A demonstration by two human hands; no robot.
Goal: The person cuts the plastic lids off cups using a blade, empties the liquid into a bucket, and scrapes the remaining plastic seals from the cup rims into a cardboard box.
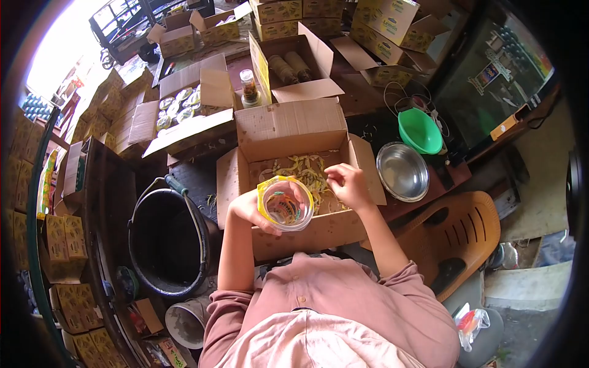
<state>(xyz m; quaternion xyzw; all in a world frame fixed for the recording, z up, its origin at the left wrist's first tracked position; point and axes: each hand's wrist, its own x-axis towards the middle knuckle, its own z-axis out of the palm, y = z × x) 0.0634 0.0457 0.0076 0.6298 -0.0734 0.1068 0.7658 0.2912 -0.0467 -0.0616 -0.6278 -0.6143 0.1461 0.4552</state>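
Observation:
My left hand [248, 211] is wrapped around a clear plastic cup [286, 205] with a yellow printed band, its round opening tilted up toward me. Colours of orange and green show through the cup. Above the right side of an open cardboard box [291, 126], my right hand [348, 186] is raised with its fingers curled together. Whether anything is pinched in them is too small to tell. Thin yellow-green strips [307, 172] lie scattered over the bottom of the box, partly hidden by the cup and both hands.
To the left stands a black bucket [165, 245]. A steel bowl [402, 172] and a green basin [420, 132] sit on the right, above an orange plastic chair [460, 239]. Farther back, a carton of lidded cups [180, 110] stands near a jar [248, 89] and stacked yellow cartons [276, 12].

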